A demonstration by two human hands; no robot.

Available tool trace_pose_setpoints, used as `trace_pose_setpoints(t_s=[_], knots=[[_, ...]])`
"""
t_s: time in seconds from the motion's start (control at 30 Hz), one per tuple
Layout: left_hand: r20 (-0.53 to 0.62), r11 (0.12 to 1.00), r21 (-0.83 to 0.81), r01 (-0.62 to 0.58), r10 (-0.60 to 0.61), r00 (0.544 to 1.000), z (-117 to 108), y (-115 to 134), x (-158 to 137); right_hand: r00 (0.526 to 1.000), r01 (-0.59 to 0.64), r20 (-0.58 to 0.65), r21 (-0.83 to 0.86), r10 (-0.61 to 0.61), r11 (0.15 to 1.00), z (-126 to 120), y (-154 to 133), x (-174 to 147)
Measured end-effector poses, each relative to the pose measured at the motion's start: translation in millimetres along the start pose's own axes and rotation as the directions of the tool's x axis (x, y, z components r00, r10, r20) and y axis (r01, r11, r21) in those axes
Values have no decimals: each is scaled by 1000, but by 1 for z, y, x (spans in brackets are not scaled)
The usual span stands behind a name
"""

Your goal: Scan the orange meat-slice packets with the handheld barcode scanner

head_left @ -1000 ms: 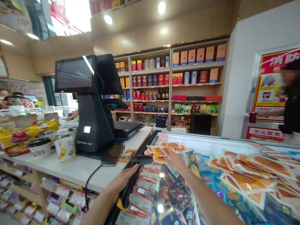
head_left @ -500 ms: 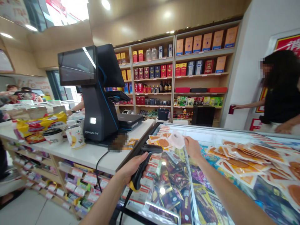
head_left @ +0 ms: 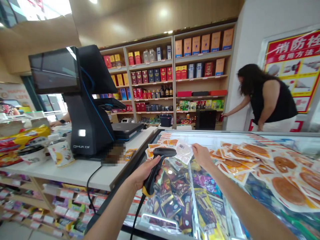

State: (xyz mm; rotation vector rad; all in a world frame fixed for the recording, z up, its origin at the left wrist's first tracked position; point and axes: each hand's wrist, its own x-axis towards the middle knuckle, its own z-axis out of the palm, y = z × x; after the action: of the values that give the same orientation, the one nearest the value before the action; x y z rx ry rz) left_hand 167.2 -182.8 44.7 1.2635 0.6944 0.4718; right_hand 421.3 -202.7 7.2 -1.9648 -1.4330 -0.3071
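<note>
Left fingers (head_left: 155,162) wrap a curved black scanner (head_left: 151,177); right fingers (head_left: 197,149) pinch a packet (head_left: 184,152) (glossy, whitish).

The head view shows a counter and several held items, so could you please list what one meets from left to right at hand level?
Black-lidded cup, fruit-printed cup, terminal stand, left hand gripping the scanner, pale packet, right hand, pile of orange-and-white packets.

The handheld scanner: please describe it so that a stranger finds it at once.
Look at the glass-topped freezer beside the white counter. Above it, the left hand grips the handheld scanner. Unlike the flat packets nearby, it is black, gun-shaped, yellow at the handle's base.
</note>
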Motion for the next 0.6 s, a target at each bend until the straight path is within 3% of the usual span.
trace_pose_setpoints(t_s=[0.2, 0.33, 0.47, 0.6], knots=[[15, 999, -11, -43, 43, 999, 5, 6, -4, 1000, -1, -2, -19, 1, 1000, -4, -6, -3], [-4, 999, 16, -36, 36, 999, -3, 3, -6, 986, -61, -158, -53, 52, 997, -22, 7, 0], [-69, 998, 55, -29, 33, 997, -15, -1, -6, 928, -185, -339, -66, 152, 981, -66, 39, 10], [-131, 996, 89, 2, 10, 991, -20, -3, -8, 820, -268, -548, -113, 165, 957, -110, 84, 11]])
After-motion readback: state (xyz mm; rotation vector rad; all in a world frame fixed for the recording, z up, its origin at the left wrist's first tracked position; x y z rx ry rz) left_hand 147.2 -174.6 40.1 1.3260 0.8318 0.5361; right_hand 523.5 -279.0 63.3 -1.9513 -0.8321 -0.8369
